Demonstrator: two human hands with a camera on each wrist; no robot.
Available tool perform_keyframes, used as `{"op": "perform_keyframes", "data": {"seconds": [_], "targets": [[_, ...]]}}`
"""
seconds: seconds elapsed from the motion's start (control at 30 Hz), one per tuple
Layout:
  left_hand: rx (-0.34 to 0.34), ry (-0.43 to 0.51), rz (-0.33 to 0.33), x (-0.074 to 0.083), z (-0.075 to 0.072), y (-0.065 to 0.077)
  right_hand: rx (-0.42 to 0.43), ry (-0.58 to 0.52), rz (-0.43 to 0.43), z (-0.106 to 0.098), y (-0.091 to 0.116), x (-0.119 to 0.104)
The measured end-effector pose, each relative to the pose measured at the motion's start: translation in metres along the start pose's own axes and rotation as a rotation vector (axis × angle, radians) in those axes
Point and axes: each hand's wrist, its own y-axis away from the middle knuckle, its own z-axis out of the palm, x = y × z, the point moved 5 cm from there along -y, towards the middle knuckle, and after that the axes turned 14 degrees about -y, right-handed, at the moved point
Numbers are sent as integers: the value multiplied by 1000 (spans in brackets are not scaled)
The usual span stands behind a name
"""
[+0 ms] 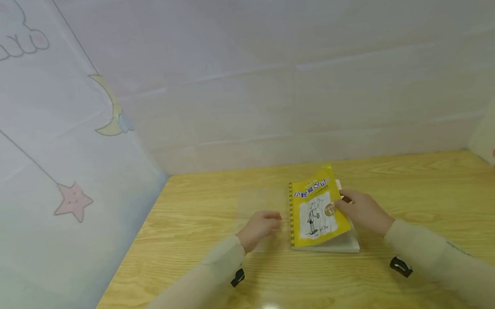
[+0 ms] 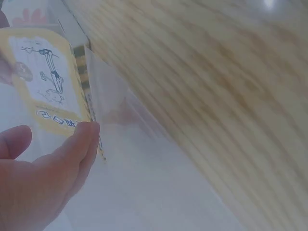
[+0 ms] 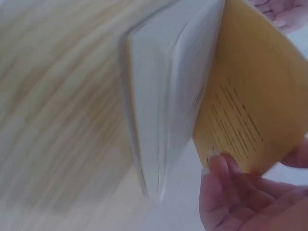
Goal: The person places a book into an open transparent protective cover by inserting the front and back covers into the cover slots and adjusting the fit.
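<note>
A yellow paperback book (image 1: 319, 211) with a cartoon figure and purple title characters lies on the wooden table, its striped spine to the left. The front cover (image 3: 255, 96) is lifted at its right edge, and white pages (image 3: 168, 96) show beneath it. My right hand (image 1: 363, 211) pinches that free edge between thumb and fingers. Just left of the spine is my left hand (image 1: 258, 229), thumb apart from nearly straight fingers (image 2: 79, 144). A clear plastic sheet (image 2: 139, 144) extends from the spine side under the left hand; whether the fingertips touch it, I cannot tell.
The wood-grain table (image 1: 184, 234) extends around the book. A pale wall sheet (image 1: 291, 100) rises behind the table, and another with a star (image 1: 73, 201) and moon stands at the left. Black clips (image 1: 401, 266) show beneath the sleeves.
</note>
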Motion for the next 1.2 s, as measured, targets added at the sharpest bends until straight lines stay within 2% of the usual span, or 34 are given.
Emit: {"op": "perform_keyframes", "data": {"seconds": [0.13, 0.27, 0.47, 0.67, 0.73, 0.8, 0.9, 0.97, 1.07, 1.2], "targets": [[19, -27, 11, -6, -10, -2, 30, -130, -81, 6, -3, -7], [43, -99, 25, -10, -22, -2, 22, -220, -140, 12, -7, -10], [66, -180, 7, -18, -43, 1, -21, -280, -103, 19, -10, -13], [84, -261, -15, -22, -55, 0, -29, -271, -87, 24, -12, -16], [73, -346, -19, -25, -57, -2, -22, -264, -100, 25, -12, -18], [42, -473, -22, -28, -58, -6, -24, -267, -120, 26, -12, -20], [-28, -685, -6, -34, -58, -12, -30, -273, -140, 27, -13, -23], [-74, -793, 12, -36, -59, -16, -41, -279, -141, 30, -15, -24], [-131, -897, 34, -42, -60, -23, -59, -276, -133, 33, -18, -25], [-192, -979, 40, -51, -61, -30, -80, -266, -128, 39, -21, -27]]}}
